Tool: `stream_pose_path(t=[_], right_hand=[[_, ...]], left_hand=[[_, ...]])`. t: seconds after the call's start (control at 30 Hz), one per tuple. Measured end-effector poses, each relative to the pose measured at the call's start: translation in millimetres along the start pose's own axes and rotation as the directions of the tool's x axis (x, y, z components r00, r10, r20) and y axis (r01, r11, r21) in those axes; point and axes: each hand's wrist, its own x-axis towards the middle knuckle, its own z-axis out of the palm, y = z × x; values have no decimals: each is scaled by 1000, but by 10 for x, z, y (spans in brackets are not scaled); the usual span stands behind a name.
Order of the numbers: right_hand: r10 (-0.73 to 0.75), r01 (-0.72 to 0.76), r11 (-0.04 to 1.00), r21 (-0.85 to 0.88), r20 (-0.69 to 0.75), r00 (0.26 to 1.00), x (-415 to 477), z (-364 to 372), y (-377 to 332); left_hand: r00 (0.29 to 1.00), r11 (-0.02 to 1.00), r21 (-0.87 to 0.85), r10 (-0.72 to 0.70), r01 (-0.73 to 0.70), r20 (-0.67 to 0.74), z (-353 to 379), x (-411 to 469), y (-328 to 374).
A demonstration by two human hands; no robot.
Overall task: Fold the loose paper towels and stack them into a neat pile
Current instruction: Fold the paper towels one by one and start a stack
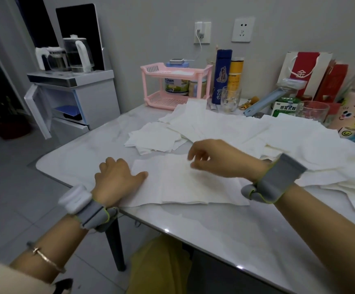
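One sheet mid-fold at the near edge of the table, the stack waiting just beyond it.

The paper towel (185, 183) lies flat on the glossy white table (225, 230), with one layer doubled over its middle. The left hand (117, 179) lays its thumb on the sheet's 9 o'clock edge. Its fingers bend at the knuckles with the tips hidden, so I cannot tell whether they grip anything. The right hand (214, 160) hovers above the sheet, fingers loosely curled and holding nothing. The paper looks thin, soft and matte, so pin one side, square the edges, then smooth the crease outward without dragging. The folded squares (155, 137) sit at 11 o'clock, slightly fanned, and the loose sheets (289, 149) are heaped at 2 o'clock.
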Motion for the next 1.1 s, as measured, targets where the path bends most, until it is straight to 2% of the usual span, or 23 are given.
stream_pose_path(t=[0.1,0.27,0.37,0.43,0.57,0.67,0.73,0.83,0.93,0.97,1.03,1.1], right_hand=[[-32,29,999,33,120,992,19,226,-10],[-42,36,998,46,146,988,-6,328,85],[-45,37,998,60,145,988,0,346,85],[-45,37,997,61,145,988,7,343,81],[-52,45,998,49,140,989,1,347,79],[-49,46,995,86,37,998,3,264,98],[2,5,997,81,-91,996,-1,119,155],[43,-41,999,13,-304,952,1,-68,227],[25,1,998,60,-436,900,-2,-91,130],[-14,41,998,54,-425,905,1,-48,69],[-122,133,991,12,-333,935,5,133,-21],[-212,205,977,-53,-232,949,-11,350,-74]], left_hand=[[1000,1000,-30,5,-6,-14,22,-28,3],[998,994,-89,59,-56,38,12,-26,36],[992,956,-266,129,-122,10,-30,-14,24],[994,893,-443,107,-81,34,-113,4,36],[969,701,-705,83,110,233,-362,10,190],[889,544,-815,250,199,384,-438,-8,346],[844,539,-818,329,200,423,-402,-20,423],[861,616,-777,318,129,396,-288,-38,437],[907,574,-810,271,118,324,-218,16,447],[941,590,-805,237,57,240,-195,72,445],[980,721,-677,200,-149,-2,-124,228,444],[956,840,-457,250,-293,-153,-43,390,429]])
